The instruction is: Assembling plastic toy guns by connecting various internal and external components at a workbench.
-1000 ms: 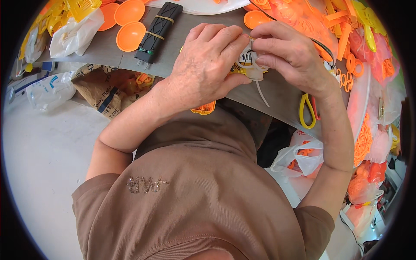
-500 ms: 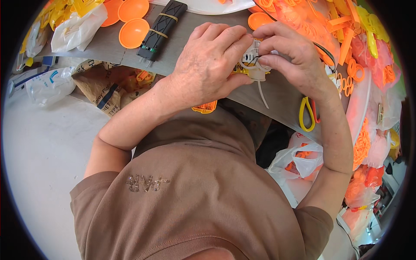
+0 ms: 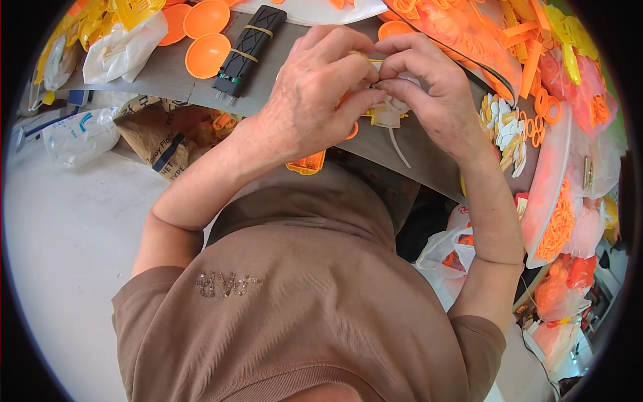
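Closer than before, the right hand (image 3: 432, 84) had slid to the left hand (image 3: 313, 97), and their fingertips came together; whether they pinched anything was too hidden to tell; a long black box (image 3: 250, 48) lay left of the grip; a white and yellow part (image 3: 387, 118) peeked out just below the fingers; a thin white tube (image 3: 400, 148) poked lower still.
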The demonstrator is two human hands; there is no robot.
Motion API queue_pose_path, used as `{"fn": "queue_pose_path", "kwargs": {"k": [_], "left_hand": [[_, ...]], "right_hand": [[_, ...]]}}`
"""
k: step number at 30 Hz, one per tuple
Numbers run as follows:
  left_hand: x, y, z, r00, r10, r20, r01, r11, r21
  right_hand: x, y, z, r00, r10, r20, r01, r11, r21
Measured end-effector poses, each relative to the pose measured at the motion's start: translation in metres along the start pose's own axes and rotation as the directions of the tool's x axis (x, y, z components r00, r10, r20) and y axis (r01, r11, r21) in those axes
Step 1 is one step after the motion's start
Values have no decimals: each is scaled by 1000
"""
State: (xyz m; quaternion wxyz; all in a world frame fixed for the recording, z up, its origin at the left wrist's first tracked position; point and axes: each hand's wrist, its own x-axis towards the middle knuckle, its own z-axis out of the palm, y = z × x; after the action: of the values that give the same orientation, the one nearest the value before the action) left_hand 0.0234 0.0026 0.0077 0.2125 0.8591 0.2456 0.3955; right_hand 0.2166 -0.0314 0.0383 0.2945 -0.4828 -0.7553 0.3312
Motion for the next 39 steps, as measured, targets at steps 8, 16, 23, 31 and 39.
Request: {"fn": "queue_pose_path", "kwargs": {"k": [8,16,23,31,39], "left_hand": [[2,4,3,997,-83,2,83,996,6],[9,6,2,970,-236,55,242,958,-155],[6,9,-3,951,-269,152,292,945,-150],[3,7,-4,968,-205,145,227,962,-152],[1,8,-2,962,-229,146,250,956,-155]], "right_hand": [[-16,12,1,932,329,-155,-231,864,447],[-11,4,-11,915,404,8,-387,870,306],[-5,6,-14,867,467,173,-497,823,273],[-7,1,-14,842,496,212,-539,771,340],[-10,0,-10,822,531,205,-564,711,419]]}}
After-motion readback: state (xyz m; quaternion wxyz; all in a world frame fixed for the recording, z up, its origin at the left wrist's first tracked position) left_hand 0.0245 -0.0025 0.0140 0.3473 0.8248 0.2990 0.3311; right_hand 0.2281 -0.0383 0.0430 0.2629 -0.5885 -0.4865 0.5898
